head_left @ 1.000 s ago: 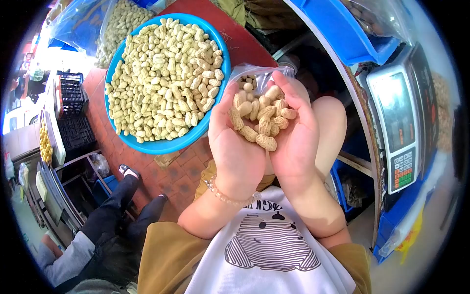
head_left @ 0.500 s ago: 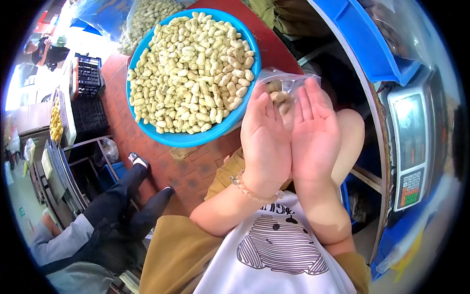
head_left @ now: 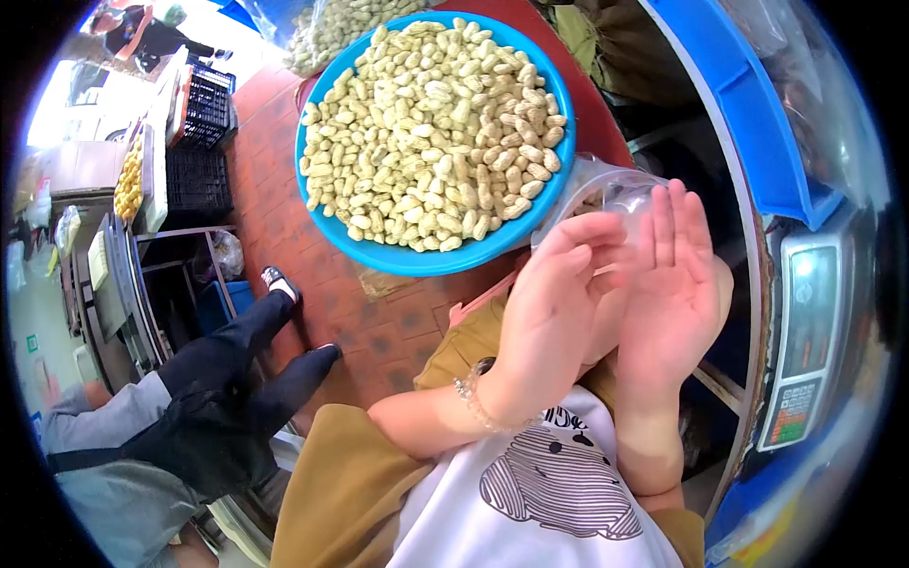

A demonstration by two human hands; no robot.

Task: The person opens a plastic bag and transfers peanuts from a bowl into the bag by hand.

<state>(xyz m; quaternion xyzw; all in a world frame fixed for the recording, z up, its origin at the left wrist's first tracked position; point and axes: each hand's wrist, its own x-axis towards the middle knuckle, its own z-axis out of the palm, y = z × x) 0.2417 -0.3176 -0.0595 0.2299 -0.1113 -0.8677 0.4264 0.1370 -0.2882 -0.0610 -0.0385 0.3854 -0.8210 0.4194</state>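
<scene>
My left hand (head_left: 554, 312), with a beaded bracelet (head_left: 483, 407) at the wrist, is raised above my lap. Its fingers are loosely bent and apart, with nothing seen in them. Beside it my right hand (head_left: 668, 298) lies palm up, fingers stretched out and bare. Just beyond both hands is a clear plastic bag (head_left: 592, 175) with a few peanuts in it, partly hidden by my fingers. To the left of the bag, a round blue basin (head_left: 402, 265) holds a heap of peanuts (head_left: 426, 142) in their shells.
A digital scale (head_left: 805, 331) stands at the right under a blue tray (head_left: 757, 104). A bag of more peanuts (head_left: 346, 28) sits behind the basin. Black crates (head_left: 199, 180) are at the left. A person in dark trousers (head_left: 213, 350) is at the lower left.
My hands were side by side with both palms up. The left hand has turned inward and its fingers have bent, while the right stays flat. The view has shifted, moving the basin rightward.
</scene>
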